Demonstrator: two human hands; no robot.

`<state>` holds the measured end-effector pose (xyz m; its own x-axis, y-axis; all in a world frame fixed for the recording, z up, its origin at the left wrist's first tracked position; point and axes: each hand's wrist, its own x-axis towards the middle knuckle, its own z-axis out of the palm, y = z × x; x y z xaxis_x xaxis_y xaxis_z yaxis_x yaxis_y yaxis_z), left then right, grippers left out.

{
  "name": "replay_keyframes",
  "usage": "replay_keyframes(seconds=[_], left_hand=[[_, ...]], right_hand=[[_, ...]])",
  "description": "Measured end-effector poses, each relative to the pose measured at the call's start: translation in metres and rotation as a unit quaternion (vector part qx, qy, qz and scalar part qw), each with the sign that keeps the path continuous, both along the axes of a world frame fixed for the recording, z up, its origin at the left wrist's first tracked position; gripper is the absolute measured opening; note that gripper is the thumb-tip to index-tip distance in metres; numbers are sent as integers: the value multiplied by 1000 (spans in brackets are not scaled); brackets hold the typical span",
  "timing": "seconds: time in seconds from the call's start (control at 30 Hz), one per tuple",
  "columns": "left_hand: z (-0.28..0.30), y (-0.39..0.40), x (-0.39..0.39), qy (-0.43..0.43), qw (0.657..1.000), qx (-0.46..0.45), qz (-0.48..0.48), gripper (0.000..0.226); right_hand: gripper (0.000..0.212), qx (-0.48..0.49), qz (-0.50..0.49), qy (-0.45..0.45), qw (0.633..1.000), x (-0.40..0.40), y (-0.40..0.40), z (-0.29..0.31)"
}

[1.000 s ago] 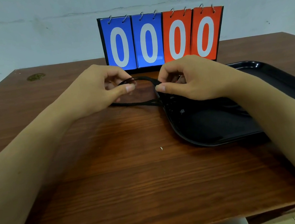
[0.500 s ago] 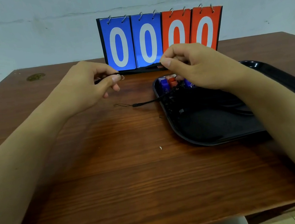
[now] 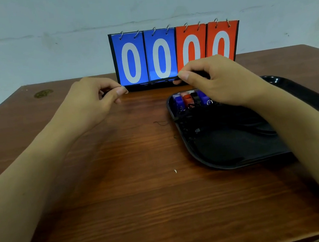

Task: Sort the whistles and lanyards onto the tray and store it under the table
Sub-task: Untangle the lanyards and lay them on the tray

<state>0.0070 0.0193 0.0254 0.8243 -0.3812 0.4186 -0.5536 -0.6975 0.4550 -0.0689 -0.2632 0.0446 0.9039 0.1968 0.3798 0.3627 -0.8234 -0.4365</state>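
A black lanyard (image 3: pixel 150 81) is stretched level between my two hands, in front of the scoreboard's base. My left hand (image 3: pixel 94 102) pinches its left end between thumb and forefinger. My right hand (image 3: pixel 216 81) pinches its right end above the far left corner of the black tray (image 3: pixel 228 152). Several whistles (image 3: pixel 190 99), blue, orange and black, lie in a row in that corner. More black lanyards (image 3: pixel 224 117) lie heaped on the tray; a thin cord end (image 3: pixel 160 123) trails over its left rim onto the table.
A flip scoreboard (image 3: pixel 176 52) showing 0000, two blue and two red cards, stands at the back of the wooden table (image 3: pixel 124 205) against a pale wall. A small white speck (image 3: pixel 175 171) lies on the table.
Both hands rose from the table and drew apart, pulling the lanyard from a loose loop into a straight line. The cord end slid right toward the tray.
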Motion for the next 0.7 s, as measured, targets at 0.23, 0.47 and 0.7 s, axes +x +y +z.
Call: replay_keyframes(seconds=[0.23,0.47,0.7], left_hand=[[-3,5,2,13,999,-42,25,24],[-4,9,6,27,995,-77,61,25],[-4,10,6,27,992,-92,87,15]], right_hand=[[31,5,-14,-11,1000,-3,-3,5],[27,17,2,-17,1000,-7,-2,8],[29,39,-4,-11,999,-6,-10,8]])
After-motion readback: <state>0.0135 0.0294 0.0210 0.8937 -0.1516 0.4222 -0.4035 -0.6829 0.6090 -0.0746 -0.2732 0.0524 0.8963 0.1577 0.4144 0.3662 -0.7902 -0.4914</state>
